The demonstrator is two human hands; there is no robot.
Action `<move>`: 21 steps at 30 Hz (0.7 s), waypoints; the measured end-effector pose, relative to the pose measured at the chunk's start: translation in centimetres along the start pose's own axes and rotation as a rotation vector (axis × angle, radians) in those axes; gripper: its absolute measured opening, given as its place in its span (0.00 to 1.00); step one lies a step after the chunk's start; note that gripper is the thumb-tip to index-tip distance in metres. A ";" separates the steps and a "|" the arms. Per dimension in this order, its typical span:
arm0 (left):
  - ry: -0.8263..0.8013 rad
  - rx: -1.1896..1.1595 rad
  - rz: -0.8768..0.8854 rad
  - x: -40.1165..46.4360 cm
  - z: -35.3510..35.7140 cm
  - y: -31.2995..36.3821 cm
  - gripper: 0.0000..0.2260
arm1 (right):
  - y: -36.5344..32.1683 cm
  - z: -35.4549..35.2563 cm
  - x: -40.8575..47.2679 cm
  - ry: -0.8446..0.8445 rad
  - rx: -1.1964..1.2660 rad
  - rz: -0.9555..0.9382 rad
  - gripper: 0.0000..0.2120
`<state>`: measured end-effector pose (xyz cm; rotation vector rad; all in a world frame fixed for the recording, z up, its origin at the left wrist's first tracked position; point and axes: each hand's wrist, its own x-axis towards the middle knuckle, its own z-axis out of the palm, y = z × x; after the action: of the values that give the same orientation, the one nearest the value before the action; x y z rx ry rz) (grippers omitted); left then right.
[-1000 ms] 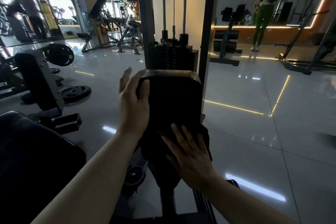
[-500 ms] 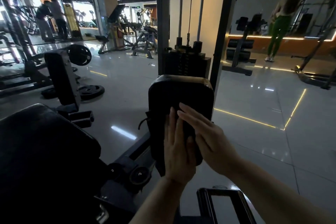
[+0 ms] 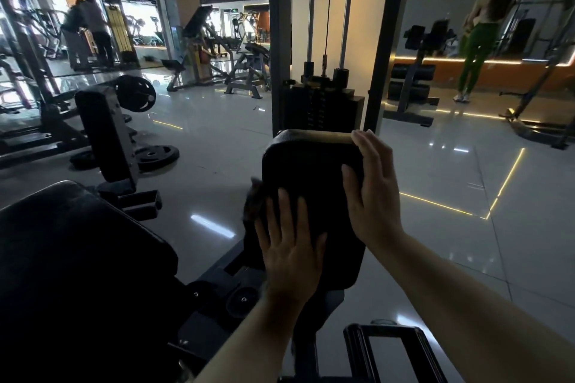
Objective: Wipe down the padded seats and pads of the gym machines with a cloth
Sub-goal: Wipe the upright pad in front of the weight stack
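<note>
Padding on the upright black pad [image 3: 311, 171] faces the camera, in front of the machine's weight stack [image 3: 323, 109]. Left hand [image 3: 291, 246] lies flat with straight fingers on a dark cloth [image 3: 253, 205], pressing it against the pad's lower left part. Right hand [image 3: 371, 186] rests open along the pad's right edge, fingertips reaching its top corner, thumb on the front face.

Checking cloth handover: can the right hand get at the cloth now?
Probably yes: the right hand rests on the pad's right edge; the cloth under the left hand lies just across, nothing between.
</note>
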<state>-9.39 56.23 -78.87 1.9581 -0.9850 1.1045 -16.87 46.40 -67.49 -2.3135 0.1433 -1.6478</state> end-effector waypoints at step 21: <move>0.053 -0.011 0.159 -1.2 1.0 -0.3 0.25 | 1.0 1.5 -0.1 0.142 0.026 -0.034 0.15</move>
<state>-9.15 55.90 -80.44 1.8571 -1.1309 1.2290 -15.43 45.71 -68.38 -2.1917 0.1125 -1.8200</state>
